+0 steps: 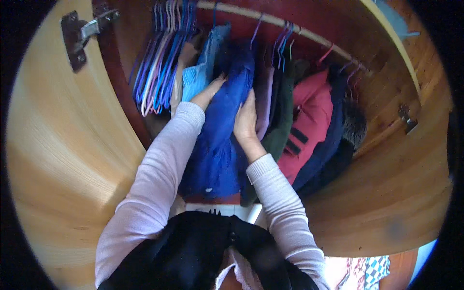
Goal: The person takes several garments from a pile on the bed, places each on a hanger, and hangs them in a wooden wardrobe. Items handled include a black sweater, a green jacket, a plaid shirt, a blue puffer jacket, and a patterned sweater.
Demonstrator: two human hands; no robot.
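Note:
A deep blue jacket [220,130] hangs in the middle of the wardrobe under a purple hanger [257,29]. My left hand [211,93] grips its left side near the upper part, with some fingers lost in the folds. On the opposite side my right hand [246,117] holds the jacket's edge, fingers pointing up along the cloth. Just left of my left hand hangs a light blue garment [199,77]. A lilac garment [265,101] hangs close to the right of my right hand.
A wooden rail [241,9] crosses the top. Several bare hangers [157,72] bunch at its left. A dark green garment [285,116], a red jacket [309,121] and dark coats [340,130] hang to the right. Open wooden doors flank me, the left door [58,145] and right door [377,193].

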